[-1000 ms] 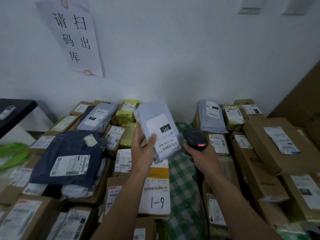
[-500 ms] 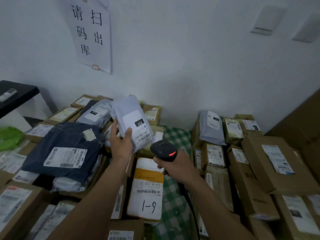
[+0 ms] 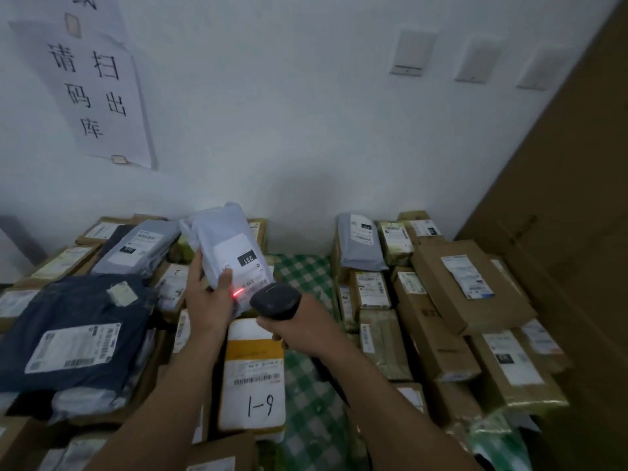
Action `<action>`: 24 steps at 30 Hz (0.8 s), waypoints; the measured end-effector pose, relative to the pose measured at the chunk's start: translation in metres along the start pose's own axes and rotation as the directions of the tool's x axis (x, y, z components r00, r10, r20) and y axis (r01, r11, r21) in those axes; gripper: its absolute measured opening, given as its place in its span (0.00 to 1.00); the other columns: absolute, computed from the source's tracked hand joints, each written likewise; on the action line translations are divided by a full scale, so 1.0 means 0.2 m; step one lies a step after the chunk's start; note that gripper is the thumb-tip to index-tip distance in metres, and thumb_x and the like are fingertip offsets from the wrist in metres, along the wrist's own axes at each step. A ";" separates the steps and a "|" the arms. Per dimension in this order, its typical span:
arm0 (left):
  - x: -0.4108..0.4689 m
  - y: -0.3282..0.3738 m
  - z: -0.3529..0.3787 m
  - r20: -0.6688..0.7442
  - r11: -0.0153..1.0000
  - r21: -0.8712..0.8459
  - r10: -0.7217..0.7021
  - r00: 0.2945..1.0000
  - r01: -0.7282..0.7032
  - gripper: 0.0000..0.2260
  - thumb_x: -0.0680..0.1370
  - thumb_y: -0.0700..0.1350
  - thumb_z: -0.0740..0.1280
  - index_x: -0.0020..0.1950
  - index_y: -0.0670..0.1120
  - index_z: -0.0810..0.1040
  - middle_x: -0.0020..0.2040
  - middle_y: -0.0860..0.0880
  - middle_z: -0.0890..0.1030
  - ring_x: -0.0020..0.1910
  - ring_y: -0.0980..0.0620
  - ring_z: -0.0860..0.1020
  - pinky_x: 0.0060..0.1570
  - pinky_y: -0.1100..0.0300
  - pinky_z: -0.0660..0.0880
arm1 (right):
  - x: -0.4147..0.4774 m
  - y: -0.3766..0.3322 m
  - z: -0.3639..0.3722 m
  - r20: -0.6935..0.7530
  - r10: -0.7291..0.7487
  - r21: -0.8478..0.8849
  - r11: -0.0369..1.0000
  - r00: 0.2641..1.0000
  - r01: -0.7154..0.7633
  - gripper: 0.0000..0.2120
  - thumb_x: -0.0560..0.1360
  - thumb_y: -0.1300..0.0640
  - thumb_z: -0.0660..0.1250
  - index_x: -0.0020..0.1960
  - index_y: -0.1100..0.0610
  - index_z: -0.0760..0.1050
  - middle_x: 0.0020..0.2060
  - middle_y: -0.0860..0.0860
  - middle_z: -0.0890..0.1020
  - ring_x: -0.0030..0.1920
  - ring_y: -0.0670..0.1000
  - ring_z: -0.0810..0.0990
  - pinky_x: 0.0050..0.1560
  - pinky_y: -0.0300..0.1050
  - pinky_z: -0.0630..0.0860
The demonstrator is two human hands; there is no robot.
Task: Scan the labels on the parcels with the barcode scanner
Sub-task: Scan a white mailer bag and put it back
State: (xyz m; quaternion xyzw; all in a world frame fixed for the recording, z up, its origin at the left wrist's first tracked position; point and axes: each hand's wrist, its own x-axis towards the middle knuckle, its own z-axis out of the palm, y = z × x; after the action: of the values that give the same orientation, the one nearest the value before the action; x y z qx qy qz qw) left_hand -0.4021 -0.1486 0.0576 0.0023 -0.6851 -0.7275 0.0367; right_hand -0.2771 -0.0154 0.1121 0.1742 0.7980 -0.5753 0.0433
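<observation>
Head view: At the centre of the frame a person's left hand (image 3: 210, 300) holds up a pale grey plastic mailer bag (image 3: 221, 229) above a spread of parcels. The grip is closed on the bag's lower edge, with the thumb pressed on its face. The bag is tilted, and its white shipping label (image 3: 234, 256), marked "231", faces the camera. Just right of it, the right hand (image 3: 299, 331) has its grip wrapped around the handle of a black handheld barcode scanner (image 3: 275, 300), whose head points at the bag. A red scan light (image 3: 238, 293) glows on the lower part of the label, beside the left thumb.

Below the hands lies a yellow-and-white flat parcel (image 3: 255, 375) with handwritten characters on its label. It sits next to a strip of green-and-white checked cloth (image 3: 306, 273) running up the middle of the frame. A dark blue plastic mailer (image 3: 78, 300) with a white label fills the lower left. A second grey mailer (image 3: 360, 246) stands near the wall at centre right, and brown cardboard boxes (image 3: 472, 294) with labels are stacked across the right side. A white paper notice (image 3: 98, 93) with black characters is taped to the wall at upper left, and three white wall plates (image 3: 411, 52) show at upper right.
</observation>
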 end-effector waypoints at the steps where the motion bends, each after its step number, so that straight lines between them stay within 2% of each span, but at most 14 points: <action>1: -0.02 0.01 0.01 -0.009 1.000 0.016 0.009 1.000 -0.009 0.27 0.80 0.44 0.71 0.71 0.71 0.69 0.72 0.49 0.76 0.66 0.46 0.78 0.60 0.40 0.80 | -0.02 0.01 -0.02 -0.008 0.010 -0.030 0.999 1.000 -0.010 0.16 0.76 0.51 0.76 0.63 0.50 0.81 0.42 0.49 0.87 0.34 0.40 0.83 0.35 0.36 0.80; 3: -0.06 0.01 0.02 -0.014 0.998 0.069 -0.005 1.000 0.005 0.27 0.80 0.45 0.71 0.66 0.76 0.68 0.72 0.50 0.76 0.67 0.46 0.78 0.60 0.39 0.80 | -0.08 0.02 -0.03 -0.022 0.018 -0.082 0.996 1.000 -0.020 0.14 0.75 0.49 0.76 0.59 0.49 0.82 0.39 0.49 0.87 0.34 0.43 0.84 0.41 0.42 0.84; 5: -0.11 0.03 0.04 0.011 0.996 0.071 0.051 0.999 -0.051 0.26 0.79 0.49 0.71 0.68 0.75 0.69 0.71 0.51 0.76 0.67 0.47 0.77 0.60 0.40 0.80 | -0.12 0.05 -0.07 -0.042 0.004 -0.051 0.999 0.999 -0.006 0.12 0.74 0.48 0.77 0.56 0.48 0.82 0.37 0.47 0.87 0.34 0.42 0.84 0.43 0.45 0.84; 7: -0.14 0.01 0.04 -0.006 0.995 0.068 0.069 0.998 -0.068 0.25 0.78 0.50 0.71 0.73 0.67 0.69 0.72 0.52 0.76 0.67 0.46 0.77 0.58 0.38 0.80 | -0.18 0.06 -0.09 -0.032 0.004 -0.060 0.998 0.999 -0.006 0.10 0.73 0.48 0.77 0.53 0.45 0.81 0.37 0.45 0.86 0.33 0.39 0.82 0.40 0.41 0.81; 10: -0.21 0.04 0.03 -0.039 0.996 0.086 0.039 0.998 -0.036 0.26 0.81 0.45 0.70 0.77 0.59 0.68 0.73 0.49 0.74 0.68 0.46 0.76 0.60 0.40 0.80 | -0.26 0.09 -0.11 0.002 0.002 -0.060 0.998 1.000 -0.002 0.09 0.73 0.47 0.77 0.51 0.42 0.79 0.38 0.43 0.85 0.33 0.37 0.81 0.39 0.37 0.77; 12: -0.26 0.03 0.03 -0.044 0.992 0.115 0.062 0.997 -0.057 0.26 0.81 0.45 0.70 0.77 0.58 0.68 0.73 0.49 0.74 0.68 0.47 0.76 0.60 0.43 0.79 | -0.31 0.11 -0.13 0.002 -0.012 -0.062 0.998 1.000 0.012 0.10 0.75 0.49 0.76 0.55 0.45 0.81 0.38 0.43 0.84 0.32 0.35 0.80 0.33 0.31 0.74; 14: -0.32 0.05 0.01 -0.060 0.989 0.138 0.070 0.996 -0.061 0.27 0.80 0.47 0.71 0.77 0.60 0.68 0.73 0.49 0.75 0.68 0.45 0.76 0.61 0.41 0.78 | -0.37 0.12 -0.13 0.013 -0.030 -0.069 0.997 0.999 0.031 0.11 0.75 0.49 0.76 0.56 0.47 0.82 0.37 0.42 0.83 0.31 0.34 0.79 0.30 0.28 0.72; 20: -0.54 0.08 -0.09 -0.060 0.989 0.148 0.033 0.998 -0.024 0.27 0.80 0.47 0.71 0.77 0.61 0.67 0.72 0.50 0.76 0.65 0.46 0.79 0.61 0.40 0.79 | -0.53 0.21 -0.10 -0.007 -0.066 -0.047 0.997 0.998 0.065 0.09 0.72 0.48 0.78 0.51 0.42 0.82 0.42 0.43 0.85 0.38 0.40 0.82 0.41 0.39 0.78; 22: -0.64 0.07 -0.12 -0.041 0.990 0.139 -0.006 0.999 0.012 0.27 0.81 0.48 0.71 0.77 0.61 0.67 0.71 0.50 0.76 0.64 0.46 0.79 0.60 0.41 0.79 | -0.61 0.24 -0.10 -0.021 -0.067 -0.018 0.998 0.998 0.066 0.09 0.72 0.48 0.78 0.49 0.41 0.81 0.43 0.43 0.86 0.38 0.41 0.83 0.40 0.39 0.79; 24: -0.75 0.05 -0.13 0.013 0.984 0.178 -0.036 0.999 0.033 0.26 0.81 0.45 0.70 0.78 0.56 0.67 0.69 0.50 0.76 0.63 0.45 0.78 0.58 0.43 0.80 | -0.68 0.30 -0.12 -0.049 -0.061 0.032 0.998 0.997 0.063 0.10 0.72 0.48 0.78 0.51 0.41 0.82 0.45 0.44 0.87 0.38 0.42 0.84 0.39 0.41 0.82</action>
State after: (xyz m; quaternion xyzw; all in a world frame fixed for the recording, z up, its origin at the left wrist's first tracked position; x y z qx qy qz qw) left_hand -0.2514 -0.1673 0.0590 0.0115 -0.7474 -0.6641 0.0185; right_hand -0.1264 -0.0080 0.1034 0.1640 0.7939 -0.5855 0.0034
